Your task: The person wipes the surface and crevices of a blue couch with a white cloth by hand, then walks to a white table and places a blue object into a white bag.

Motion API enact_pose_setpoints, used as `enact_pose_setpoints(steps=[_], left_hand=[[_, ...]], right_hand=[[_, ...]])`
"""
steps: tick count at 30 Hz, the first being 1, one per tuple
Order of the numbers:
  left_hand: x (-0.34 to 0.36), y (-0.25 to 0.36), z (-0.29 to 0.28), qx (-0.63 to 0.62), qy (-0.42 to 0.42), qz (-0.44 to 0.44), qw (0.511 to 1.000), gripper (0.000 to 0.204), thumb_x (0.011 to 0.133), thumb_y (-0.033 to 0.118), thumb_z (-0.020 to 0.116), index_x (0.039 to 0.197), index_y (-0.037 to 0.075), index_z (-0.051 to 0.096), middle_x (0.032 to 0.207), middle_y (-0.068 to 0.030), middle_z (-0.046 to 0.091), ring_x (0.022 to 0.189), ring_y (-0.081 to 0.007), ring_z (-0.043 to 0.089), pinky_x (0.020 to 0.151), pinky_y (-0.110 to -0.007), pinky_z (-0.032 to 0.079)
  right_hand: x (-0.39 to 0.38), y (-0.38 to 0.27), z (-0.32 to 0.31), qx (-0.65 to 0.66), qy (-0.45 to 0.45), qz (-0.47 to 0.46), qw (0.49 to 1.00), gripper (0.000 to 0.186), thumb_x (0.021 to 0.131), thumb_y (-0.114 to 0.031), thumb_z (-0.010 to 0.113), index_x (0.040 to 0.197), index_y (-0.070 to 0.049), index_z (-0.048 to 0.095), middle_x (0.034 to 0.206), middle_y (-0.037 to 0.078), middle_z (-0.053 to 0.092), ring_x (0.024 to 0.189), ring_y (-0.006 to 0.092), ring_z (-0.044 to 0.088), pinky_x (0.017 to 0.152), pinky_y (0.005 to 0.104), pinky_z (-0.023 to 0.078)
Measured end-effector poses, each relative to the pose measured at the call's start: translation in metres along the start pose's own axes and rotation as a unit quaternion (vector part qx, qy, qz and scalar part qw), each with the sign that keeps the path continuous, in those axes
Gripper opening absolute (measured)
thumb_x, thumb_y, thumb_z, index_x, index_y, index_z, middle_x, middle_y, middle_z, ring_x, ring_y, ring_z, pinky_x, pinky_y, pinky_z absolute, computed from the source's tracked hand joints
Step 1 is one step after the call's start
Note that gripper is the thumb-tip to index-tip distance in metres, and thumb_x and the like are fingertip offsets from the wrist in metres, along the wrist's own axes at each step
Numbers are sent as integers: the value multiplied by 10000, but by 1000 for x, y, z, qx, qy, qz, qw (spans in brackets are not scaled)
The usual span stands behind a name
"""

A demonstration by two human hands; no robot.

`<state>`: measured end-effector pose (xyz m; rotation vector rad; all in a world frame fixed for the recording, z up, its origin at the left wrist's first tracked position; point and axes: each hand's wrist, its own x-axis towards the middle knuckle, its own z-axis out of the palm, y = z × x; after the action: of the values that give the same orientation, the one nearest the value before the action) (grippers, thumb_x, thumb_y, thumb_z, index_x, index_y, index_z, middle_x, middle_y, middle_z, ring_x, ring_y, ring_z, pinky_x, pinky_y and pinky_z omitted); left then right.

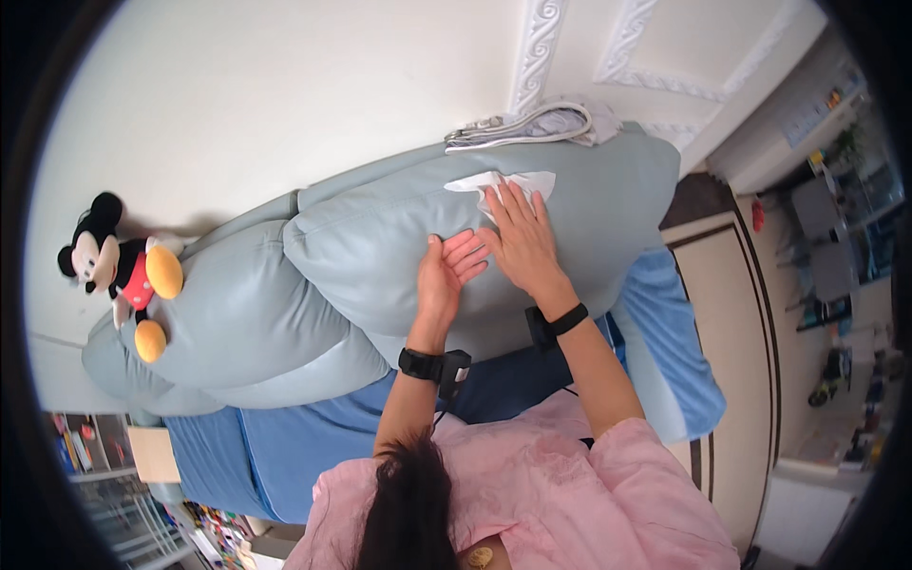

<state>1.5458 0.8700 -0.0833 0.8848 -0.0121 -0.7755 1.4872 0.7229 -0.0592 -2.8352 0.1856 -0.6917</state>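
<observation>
My right hand (522, 236) lies with its fingers stretched out over a crumpled white wipe (465, 183), pressing it flat against the grey-green leather sofa back (370, 228). Parts of the wipe stick out past the fingertips on both sides. Just to the left, my left hand (448, 274) is held near the same cushion, palm partly turned up and fingers extended, with nothing in it. Whether its edge touches the leather I cannot tell. Both wrists carry black straps with small dark boxes.
A folded light-grey cloth item with a white strap (532, 128) rests on the sofa's top edge. A mouse plush toy (133, 271) sits on the left cushion. Blue covers (304, 446) lie over the seat; a blue cloth (670, 332) drapes the right armrest. The wall (313, 85) stands behind.
</observation>
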Motion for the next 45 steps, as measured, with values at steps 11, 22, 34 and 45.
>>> enact_pose_setpoints(steps=[11,22,34,45], left_hand=[[-8,-20,19,70,187,122,972,569,1035,441,270,1077,-16,607,994,-166,699,848,-256,702,679,-314,539],[12,-20,3,39,144,91,985,586,1026,464,280,1026,-25,602,954,-170,700,838,-283,703,671,-345,580],[-19,-9,35,77,200,86,973,581,1026,441,259,1130,-24,590,1078,-168,684,927,-254,688,723,-323,540],[-3,-27,50,-1,104,103,989,627,1038,452,224,1239,-55,533,1231,-213,610,1090,-316,634,796,-356,567]], right_hand=[[1,110,-31,-74,10,15,997,639,957,-467,450,1409,-16,421,1461,193,408,1405,309,301,1165,478,142],[56,-22,24,116,-83,-100,985,662,979,-506,361,1416,-10,408,1491,182,369,1415,307,285,1171,441,158],[4,170,-55,-89,-15,111,990,557,991,-470,362,1400,-105,462,1485,109,401,1411,261,299,1157,518,148],[14,283,-77,-109,0,221,969,646,990,-535,259,1405,-78,449,1487,134,391,1412,281,287,1157,528,127]])
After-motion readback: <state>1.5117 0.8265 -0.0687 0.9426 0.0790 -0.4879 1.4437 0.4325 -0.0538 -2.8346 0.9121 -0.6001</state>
